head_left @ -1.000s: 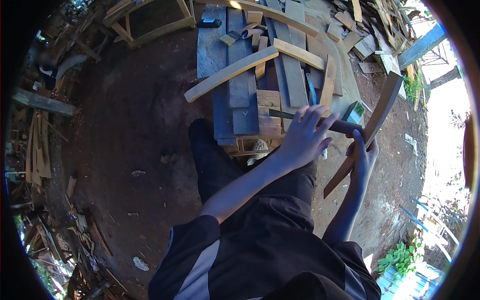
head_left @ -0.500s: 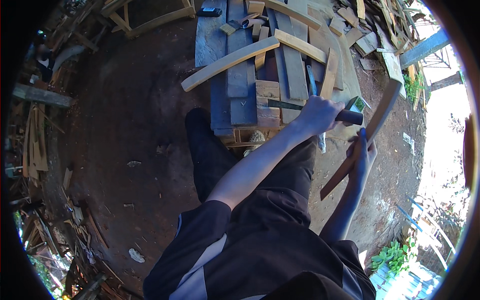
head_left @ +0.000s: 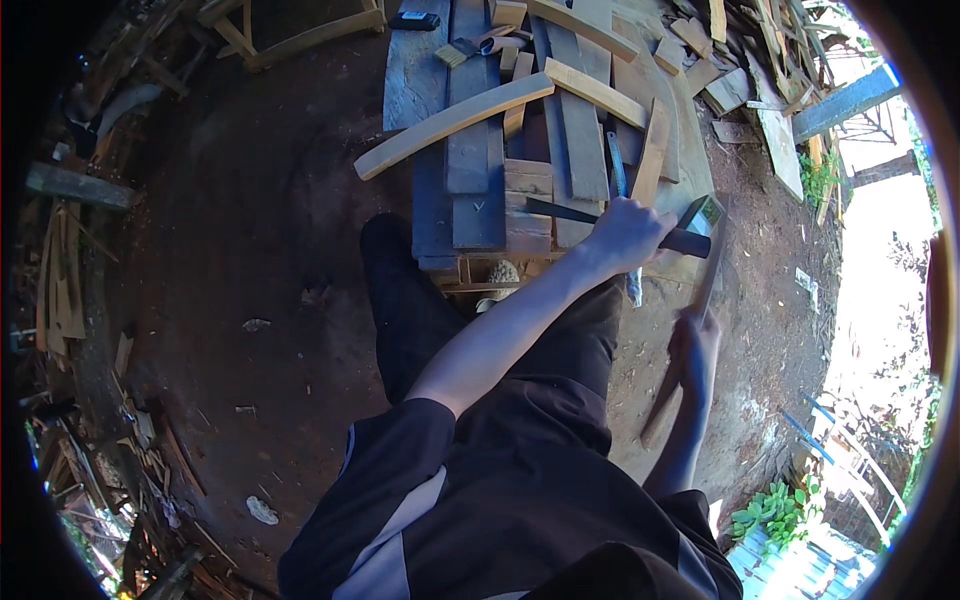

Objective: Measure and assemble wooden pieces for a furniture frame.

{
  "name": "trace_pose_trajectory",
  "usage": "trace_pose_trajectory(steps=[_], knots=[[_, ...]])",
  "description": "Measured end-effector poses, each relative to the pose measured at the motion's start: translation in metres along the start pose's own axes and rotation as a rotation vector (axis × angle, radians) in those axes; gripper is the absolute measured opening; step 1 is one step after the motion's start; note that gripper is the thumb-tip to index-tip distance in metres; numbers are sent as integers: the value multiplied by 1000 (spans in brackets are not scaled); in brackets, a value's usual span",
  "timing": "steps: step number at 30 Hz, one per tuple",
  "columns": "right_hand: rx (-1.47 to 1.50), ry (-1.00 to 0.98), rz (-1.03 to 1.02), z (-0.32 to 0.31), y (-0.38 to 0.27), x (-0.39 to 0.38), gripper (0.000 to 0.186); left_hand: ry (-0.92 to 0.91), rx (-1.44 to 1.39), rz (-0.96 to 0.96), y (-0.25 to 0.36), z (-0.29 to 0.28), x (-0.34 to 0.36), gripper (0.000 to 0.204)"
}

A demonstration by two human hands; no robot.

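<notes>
My left hand [head_left: 622, 238] reaches across to the right edge of the wood-covered bench and is closed around a tool with a dark round handle [head_left: 688, 243]. A narrow dark blade [head_left: 562, 210] points left from that fist; its exact kind is unclear. Just past the fist is a small shiny greenish square face [head_left: 702, 213], partly hidden. Blurred by motion, my right hand [head_left: 697, 345] grips a long wooden strip [head_left: 661, 400] around its middle. The strip stands steeply, its upper end close beside the dark handle. A blue metal strip [head_left: 616, 165] lies beyond my left hand.
Curved wooden pieces [head_left: 455, 125] and planks [head_left: 470, 215] cover the bench. A paintbrush [head_left: 455, 52] and a black box-shaped item [head_left: 414, 21] lie at its far end. Scrap wood [head_left: 730, 90] is heaped at the far right, more [head_left: 65, 280] at the left.
My right hand has moved left and down with the wooden strip, whose upper end has come in toward the tool handle. My left hand keeps its grip nearly in place.
</notes>
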State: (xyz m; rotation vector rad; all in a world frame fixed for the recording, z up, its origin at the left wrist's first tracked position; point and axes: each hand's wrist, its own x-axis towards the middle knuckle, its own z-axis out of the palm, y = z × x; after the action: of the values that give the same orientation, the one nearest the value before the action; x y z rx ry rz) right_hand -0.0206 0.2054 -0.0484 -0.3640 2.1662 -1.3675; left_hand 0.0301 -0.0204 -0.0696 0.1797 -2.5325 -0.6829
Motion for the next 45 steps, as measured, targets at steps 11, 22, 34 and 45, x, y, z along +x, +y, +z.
trace_pose_trajectory(steps=[11,22,34,45], knots=[[76,75,60,-10,15,17,13,61,67,-112,-27,-17,-19,27],[165,249,8,-10,1,3,19,124,-97,59,18,-21,3,21],[267,281,-26,-4,-3,1,23,165,-144,8,14,-13,9,21],[789,455,-133,-21,10,27,16,27,24,-55,-2,-4,4,23]])
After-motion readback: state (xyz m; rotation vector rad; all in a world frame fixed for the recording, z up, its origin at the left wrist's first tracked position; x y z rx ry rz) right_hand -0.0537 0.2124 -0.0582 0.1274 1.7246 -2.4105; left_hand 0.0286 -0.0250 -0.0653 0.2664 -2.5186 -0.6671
